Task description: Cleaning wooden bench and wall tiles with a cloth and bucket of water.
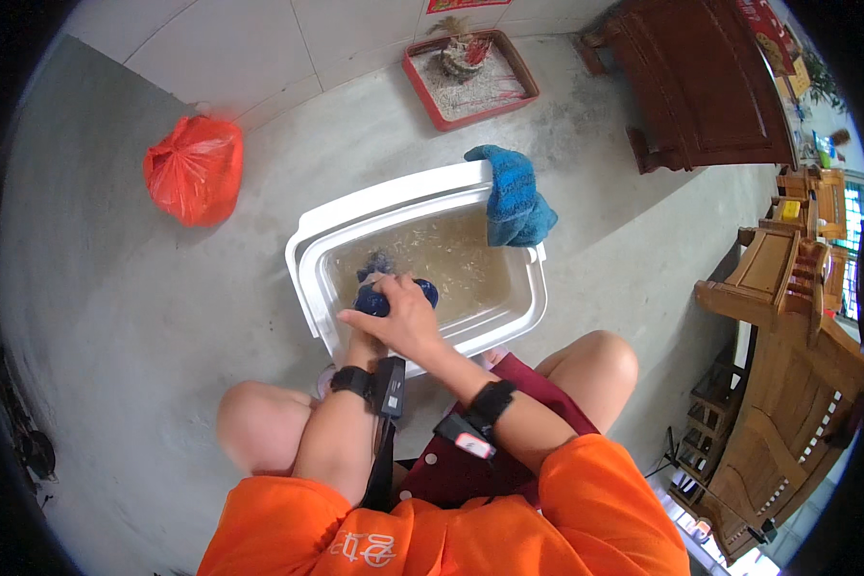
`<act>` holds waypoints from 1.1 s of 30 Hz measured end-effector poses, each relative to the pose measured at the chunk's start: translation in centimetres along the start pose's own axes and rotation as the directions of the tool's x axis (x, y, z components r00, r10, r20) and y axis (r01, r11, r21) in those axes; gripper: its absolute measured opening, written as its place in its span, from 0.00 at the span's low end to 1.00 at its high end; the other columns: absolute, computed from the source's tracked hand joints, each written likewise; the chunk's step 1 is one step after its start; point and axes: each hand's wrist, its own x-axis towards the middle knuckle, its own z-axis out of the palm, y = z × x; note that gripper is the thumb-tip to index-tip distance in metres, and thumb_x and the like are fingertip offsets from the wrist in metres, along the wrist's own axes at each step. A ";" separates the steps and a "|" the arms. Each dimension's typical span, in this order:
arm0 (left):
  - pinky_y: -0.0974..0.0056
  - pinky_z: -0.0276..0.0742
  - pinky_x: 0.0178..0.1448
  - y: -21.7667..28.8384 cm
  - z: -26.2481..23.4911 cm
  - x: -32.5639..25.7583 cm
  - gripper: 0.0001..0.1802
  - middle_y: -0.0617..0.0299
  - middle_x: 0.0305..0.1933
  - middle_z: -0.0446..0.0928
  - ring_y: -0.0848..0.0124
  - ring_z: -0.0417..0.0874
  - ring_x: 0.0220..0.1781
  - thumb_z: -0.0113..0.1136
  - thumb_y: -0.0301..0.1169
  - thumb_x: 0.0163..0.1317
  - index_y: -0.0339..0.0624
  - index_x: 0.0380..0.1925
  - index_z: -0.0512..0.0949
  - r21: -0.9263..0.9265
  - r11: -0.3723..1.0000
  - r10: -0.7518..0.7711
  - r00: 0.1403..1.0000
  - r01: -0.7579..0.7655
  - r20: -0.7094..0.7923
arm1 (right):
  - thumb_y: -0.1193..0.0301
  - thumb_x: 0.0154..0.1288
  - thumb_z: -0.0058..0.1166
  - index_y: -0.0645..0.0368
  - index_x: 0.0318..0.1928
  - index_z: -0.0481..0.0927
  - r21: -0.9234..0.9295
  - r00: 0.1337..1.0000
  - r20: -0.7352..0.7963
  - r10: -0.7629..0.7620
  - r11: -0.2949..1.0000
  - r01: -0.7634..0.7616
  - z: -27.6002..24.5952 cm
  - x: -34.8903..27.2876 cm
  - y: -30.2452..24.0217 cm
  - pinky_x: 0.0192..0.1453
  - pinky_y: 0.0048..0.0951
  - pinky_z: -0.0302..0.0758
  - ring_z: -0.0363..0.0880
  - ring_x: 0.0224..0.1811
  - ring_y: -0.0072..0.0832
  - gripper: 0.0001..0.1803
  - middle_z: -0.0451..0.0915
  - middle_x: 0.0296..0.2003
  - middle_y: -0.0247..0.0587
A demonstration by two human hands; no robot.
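Currently gripping dark blue cloth with right hand, over near left of white tub; cannot tell grip of left hand.

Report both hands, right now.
Left hand: mostly hidden beneath the right and the dark cloth; open or closed cannot be told.
Right hand: over the dark cloth, fingers bent, thumb spread; grip cannot be told.

L hand is mostly hidden behind R hand & dk blue item, kind unclear, w/ bottom of tub lost under murky water & red wall sheet cut off up top.
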 end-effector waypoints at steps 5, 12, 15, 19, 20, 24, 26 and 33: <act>0.58 0.73 0.54 1.0 4.9 3.1 0.16 0.59 0.47 0.74 0.66 0.76 0.47 0.43 0.35 0.64 0.43 0.48 0.70 -0.721 0.583 -0.599 0.798 0.374 -0.071 | 0.58 0.48 0.54 0.57 0.39 0.75 0.006 0.872 -0.442 0.210 0.973 -0.231 -0.1 6.1 4.6 0.54 0.47 0.61 0.65 0.50 0.46 0.20 0.70 0.44 0.47; 0.61 0.73 0.52 1.3 2.3 2.0 0.14 0.60 0.44 0.75 0.67 0.77 0.45 0.46 0.38 0.61 0.41 0.41 0.72 -0.766 0.485 -0.069 0.892 0.421 0.447 | 0.57 0.46 0.55 0.55 0.40 0.75 0.238 0.925 -0.368 0.090 0.971 0.000 3.2 0.9 2.5 0.56 0.46 0.60 0.63 0.49 0.51 0.21 0.72 0.43 0.48; 0.57 0.71 0.53 -1.0 2.3 2.8 0.13 0.58 0.46 0.74 0.65 0.75 0.47 0.47 0.31 0.60 0.40 0.43 0.71 -0.680 0.676 -0.492 0.861 0.285 -0.128 | 0.62 0.50 0.52 0.62 0.38 0.71 0.048 0.855 -0.509 0.102 0.995 -0.090 1.8 5.1 7.2 0.49 0.47 0.61 0.65 0.46 0.46 0.18 0.71 0.38 0.49; 0.51 0.59 0.61 0.6 2.5 3.4 0.19 0.57 0.51 0.72 0.62 0.72 0.53 0.49 0.39 0.62 0.41 0.50 0.68 -0.602 0.725 -0.593 0.747 0.334 -0.301 | 0.49 0.53 0.53 0.60 0.50 0.66 -0.238 0.858 -0.438 0.269 0.886 -0.399 -0.5 5.6 10.0 0.51 0.52 0.62 0.62 0.52 0.51 0.32 0.67 0.47 0.55; 0.51 0.59 0.61 1.1 1.9 3.0 0.19 0.57 0.51 0.72 0.62 0.72 0.53 0.49 0.39 0.62 0.41 0.50 0.68 -0.602 0.728 -0.593 0.742 0.328 -0.313 | 0.46 0.53 0.52 0.58 0.56 0.62 -0.336 0.870 -0.441 0.219 0.859 -0.387 0.1 4.8 9.2 0.55 0.54 0.60 0.60 0.55 0.56 0.37 0.62 0.53 0.58; 0.42 0.47 0.65 2.7 1.2 2.4 0.33 0.56 0.58 0.68 0.58 0.65 0.61 0.45 0.58 0.59 0.46 0.55 0.66 -0.659 0.598 -0.780 0.521 0.457 -0.346 | 0.44 0.51 0.53 0.51 0.62 0.59 -0.364 0.912 -0.048 0.408 0.843 -0.396 1.5 3.4 8.6 0.57 0.62 0.57 0.58 0.60 0.59 0.42 0.49 0.64 0.58; 0.38 0.44 0.64 1.6 4.3 3.5 0.36 0.55 0.59 0.67 0.56 0.63 0.62 0.43 0.61 0.58 0.45 0.55 0.66 -0.635 0.553 -0.790 0.581 0.540 -0.195 | 0.48 0.50 0.54 0.52 0.59 0.65 -0.429 0.918 -0.092 0.386 0.816 -0.386 2.1 5.9 17.2 0.56 0.57 0.62 0.62 0.59 0.55 0.37 0.55 0.61 0.59; 0.56 0.68 0.56 -0.5 -1.3 -0.1 0.31 0.59 0.50 0.71 0.63 0.72 0.52 0.44 0.58 0.58 0.47 0.50 0.70 -0.589 0.755 -0.499 0.835 0.289 -0.230 | 0.55 0.51 0.51 0.55 0.43 0.77 -0.091 0.984 0.176 0.037 0.996 -0.021 -0.7 1.6 0.6 0.45 0.41 0.73 0.77 0.39 0.50 0.22 0.78 0.37 0.58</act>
